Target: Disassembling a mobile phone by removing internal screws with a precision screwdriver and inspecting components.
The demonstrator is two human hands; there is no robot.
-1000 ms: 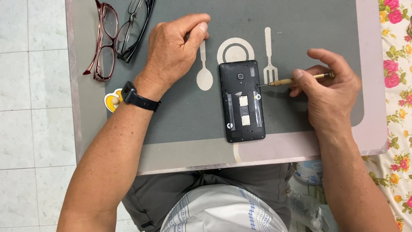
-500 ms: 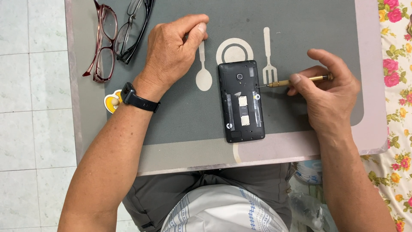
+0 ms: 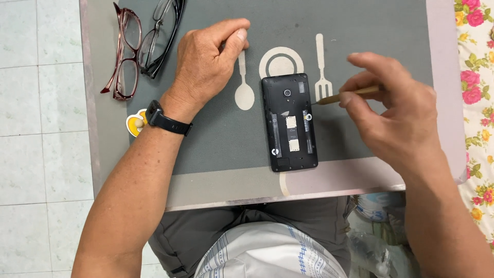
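Grey matting with pale cutlery symbols covers the counter (image 3: 206, 154), and the black phone (image 3: 289, 122), back cover off, lies flat on it as the reference point for all positions.

Far left of the phone, at the mat's upper corner: two pairs of glasses, one with a red frame (image 3: 122, 54), one with a black frame (image 3: 162, 36), lying folded and touching each other. A small yellow sticker (image 3: 135, 125) sits lower down, at the mat's edge.

Left of the phone: the left hand (image 3: 208, 64) rests on the mat, fingers curled loosely together, holding nothing. A dark wristband (image 3: 164, 119) circles its wrist.

Phone: rectangular, matte black, with exposed card slots and a round camera lens near its upper end.

Right of the phone: the right hand (image 3: 396, 110) pinches a thin, wood-coloured tool (image 3: 347, 95) between thumb and fingers. Compared with a second ago, this hand has risen and drawn nearer to the camera; the tool tip remains at the phone's right edge, so work at that edge appears to be ongoing.

Far right: a floral cloth (image 3: 476, 62).
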